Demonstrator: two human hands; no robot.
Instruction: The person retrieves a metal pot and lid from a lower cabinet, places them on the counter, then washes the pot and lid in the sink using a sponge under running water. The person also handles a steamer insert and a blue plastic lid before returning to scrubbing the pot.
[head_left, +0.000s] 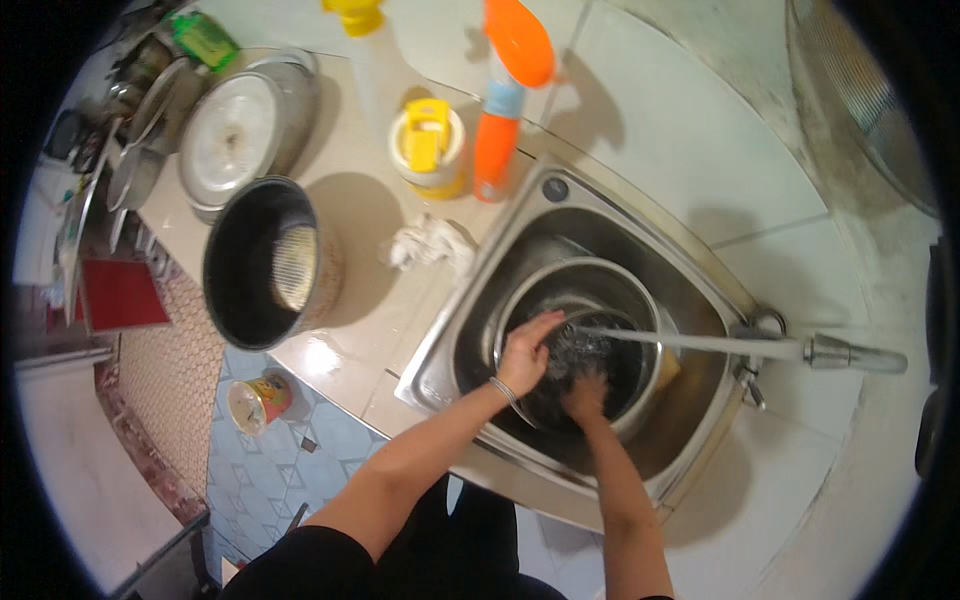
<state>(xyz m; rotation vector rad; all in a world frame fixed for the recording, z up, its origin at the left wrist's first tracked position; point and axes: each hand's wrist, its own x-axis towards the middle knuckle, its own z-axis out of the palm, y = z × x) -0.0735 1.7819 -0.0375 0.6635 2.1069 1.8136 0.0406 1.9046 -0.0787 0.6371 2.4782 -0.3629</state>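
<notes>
A stainless steel sink (694, 450) holds a round metal bowl (525, 292), and a dark round pot (626, 390) stands inside that bowl. Water runs from the faucet (825, 352) into the dark pot. My left hand (525, 360), with a bracelet at the wrist, rests at the pot's left rim, fingers stretched out; whether it grips the rim is unclear. Inside the pot, under the stream, is my right hand (587, 394), blurred, its fingers partly hidden by water. A yellowish sponge-like item (666, 369) lies in the sink, right of the bowl.
Left of the sink are a crumpled white cloth (431, 244), a black-lined pot (247, 270), a lidded metal pot (229, 142), a yellow-lidded container (427, 146) and an orange bottle (496, 150). A bucket (259, 401) stands on the floor. Dishes crowd the far left.
</notes>
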